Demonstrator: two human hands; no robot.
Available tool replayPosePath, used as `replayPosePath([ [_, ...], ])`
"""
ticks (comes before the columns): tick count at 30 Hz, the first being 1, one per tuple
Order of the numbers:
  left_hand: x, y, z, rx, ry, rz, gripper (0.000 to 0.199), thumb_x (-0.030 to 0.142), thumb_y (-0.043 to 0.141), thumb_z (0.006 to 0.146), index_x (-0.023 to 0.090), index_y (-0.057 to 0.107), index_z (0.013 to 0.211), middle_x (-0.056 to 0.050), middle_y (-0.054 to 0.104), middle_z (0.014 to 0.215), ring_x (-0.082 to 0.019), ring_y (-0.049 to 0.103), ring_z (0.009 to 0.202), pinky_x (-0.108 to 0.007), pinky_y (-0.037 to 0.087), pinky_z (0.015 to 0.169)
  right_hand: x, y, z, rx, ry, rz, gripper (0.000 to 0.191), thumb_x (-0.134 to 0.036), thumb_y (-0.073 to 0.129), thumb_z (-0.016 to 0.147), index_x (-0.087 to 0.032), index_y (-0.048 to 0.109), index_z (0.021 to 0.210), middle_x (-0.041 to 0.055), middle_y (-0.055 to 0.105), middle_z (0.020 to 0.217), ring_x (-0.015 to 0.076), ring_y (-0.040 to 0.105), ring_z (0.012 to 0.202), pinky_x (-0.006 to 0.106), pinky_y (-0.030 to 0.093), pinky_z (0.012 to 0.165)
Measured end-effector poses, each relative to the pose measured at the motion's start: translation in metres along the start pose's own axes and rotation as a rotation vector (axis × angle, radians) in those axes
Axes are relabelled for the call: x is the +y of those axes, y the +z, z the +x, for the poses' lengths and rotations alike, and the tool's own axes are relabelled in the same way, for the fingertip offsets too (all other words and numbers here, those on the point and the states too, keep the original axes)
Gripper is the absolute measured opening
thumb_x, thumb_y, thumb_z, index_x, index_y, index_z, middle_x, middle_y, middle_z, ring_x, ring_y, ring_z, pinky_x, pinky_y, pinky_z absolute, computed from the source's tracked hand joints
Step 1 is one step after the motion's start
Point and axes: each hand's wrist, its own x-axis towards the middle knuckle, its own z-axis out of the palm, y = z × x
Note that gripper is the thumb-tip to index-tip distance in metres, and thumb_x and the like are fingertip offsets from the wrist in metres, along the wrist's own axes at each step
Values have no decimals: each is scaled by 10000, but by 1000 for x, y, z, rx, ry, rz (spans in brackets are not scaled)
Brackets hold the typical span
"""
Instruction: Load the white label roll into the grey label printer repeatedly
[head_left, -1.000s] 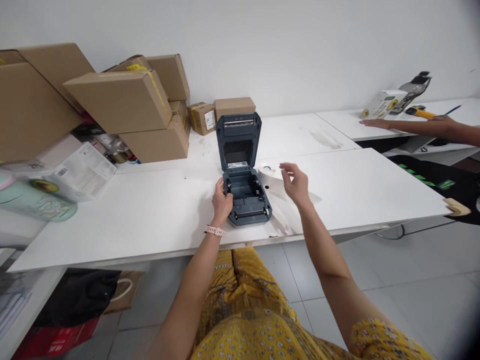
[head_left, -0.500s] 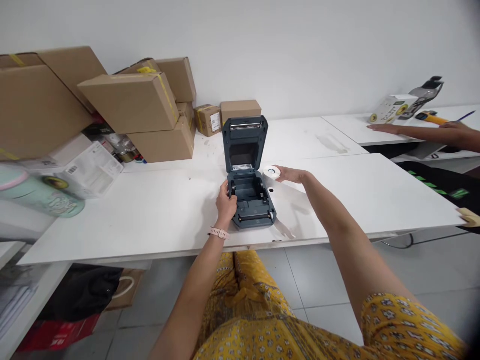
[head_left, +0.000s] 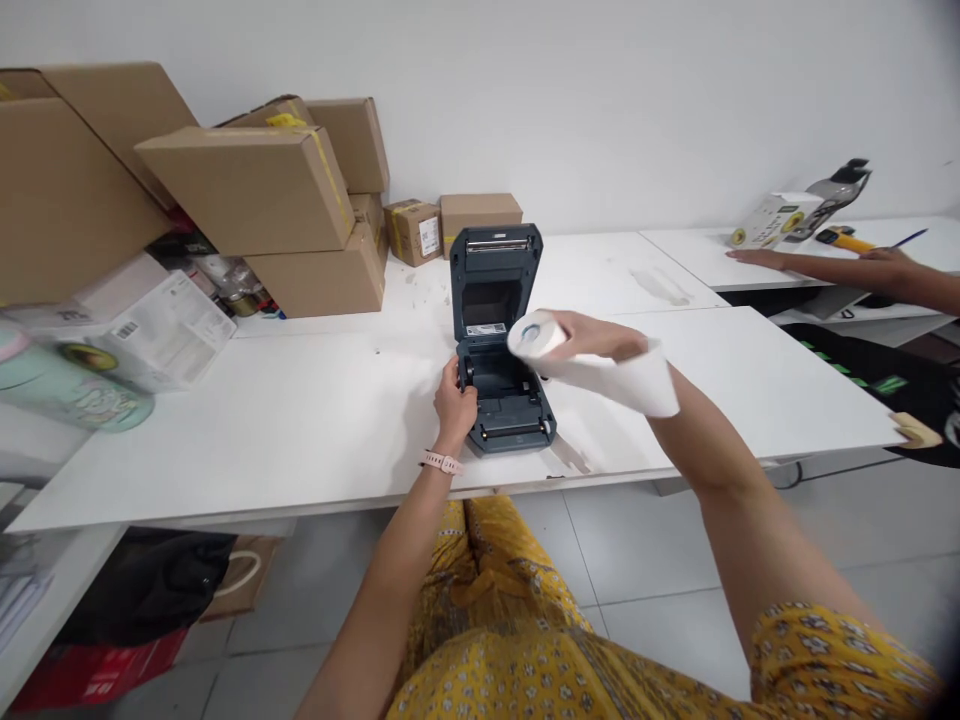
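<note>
A dark blue-grey label printer (head_left: pixel 506 410) stands on the white table with its lid (head_left: pixel 493 278) raised. My left hand (head_left: pixel 454 400) grips the printer's left side, thumb over the edge of the bay. In my right hand (head_left: pixel 592 336) is a white paper roll (head_left: pixel 536 335), held above the printer's right rear side. A loose strip of paper (head_left: pixel 630 382) trails from the roll to the right, under my hand and across my wrist. The roll partly covers the bay's right side.
Cardboard boxes (head_left: pixel 247 190) are stacked at the back left, beside a white carton (head_left: pixel 161 325) and a mint bottle (head_left: pixel 75 385). Two small boxes stand behind the printer. At the far right, another person's hand (head_left: pixel 757 259) rests on the adjoining table (head_left: pixel 682 250).
The roll has come up off the table in my right hand and moved toward the printer's bay, its paper strip now hanging loose. My left hand keeps its hold.
</note>
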Motion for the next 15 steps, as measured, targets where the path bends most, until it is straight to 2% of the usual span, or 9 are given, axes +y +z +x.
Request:
replayPosePath([
  [2,1,0,-1,-1,1,4,737,50,560,769,260,514,1474,-49,694,1413,-259,628,1343,-441,448,1188,-26,14,19,-223,-53,-146,680,-530,862,638,-257,699,1240,53,770,1167,293,718,1023,369,593,848],
  [4,2,-1,-1,9,5,10,732,46,570,772,261,522,1470,-56,696,1409,-272,625,1348,-452,441,1189,-42,29,36,-332,-79,-311,685,-489,873,617,-275,696,1243,52,761,1180,301,710,1042,380,585,866],
  [6,2,0,-2,12,8,9,738,38,574,774,262,519,1475,-62,692,1415,-279,623,1352,-457,440,1186,-46,43,48,-356,-82,-435,668,-454,871,617,-285,700,1240,60,756,1191,317,707,1053,413,580,892],
  [9,0,0,-1,2,1,-1,766,25,578,768,259,505,1494,-73,679,1433,-286,627,1349,-454,451,1174,-39,55,59,-382,-31,-527,687,-450,879,613,-289,698,1255,78,748,1227,349,703,1077,463,581,906],
  [12,0,0,-1,7,-5,-3,772,16,582,763,238,508,1499,-91,669,1444,-302,626,1348,-456,454,1172,-27,63,63,-427,39,-541,732,-555,853,656,-260,674,1302,108,731,1288,375,693,1142,488,573,943],
  [15,1,0,-1,21,-14,5,756,16,585,770,224,521,1494,-107,677,1427,-325,629,1336,-476,457,1164,-16,73,64,-435,67,-567,812,-661,764,758,-220,604,1420,148,650,1453,410,635,1289,506,530,1034],
])
